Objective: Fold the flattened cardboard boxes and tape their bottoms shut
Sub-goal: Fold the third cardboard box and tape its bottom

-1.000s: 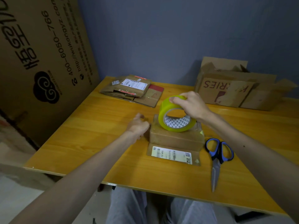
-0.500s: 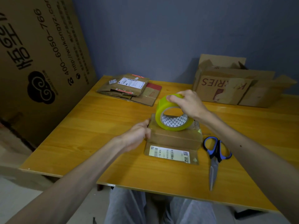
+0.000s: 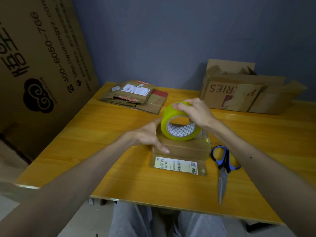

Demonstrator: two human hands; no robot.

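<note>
Yellow wooden tabletop (image 3: 102, 151) under a blue-grey wall (image 3: 171, 40); the right hand (image 3: 195, 112) grips the top of the tape roll (image 3: 168, 115), standing it on the small folded box (image 3: 186, 148), likely to draw a strip along the seam; the left hand (image 3: 147, 134) lies flat, fingers straight, against the box's left end, bracing it; its fingertips hide behind the roll, and the tape's free end is indiscernible; scissors (image 3: 224, 161) lie just right; flattened boxes (image 3: 135, 94) wait farther back.

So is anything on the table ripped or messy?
Yes. The big open box at the table's far right corner looks battered: its printed face is torn through the lettering, the print is upside down, and its flaps are ragged.
</note>
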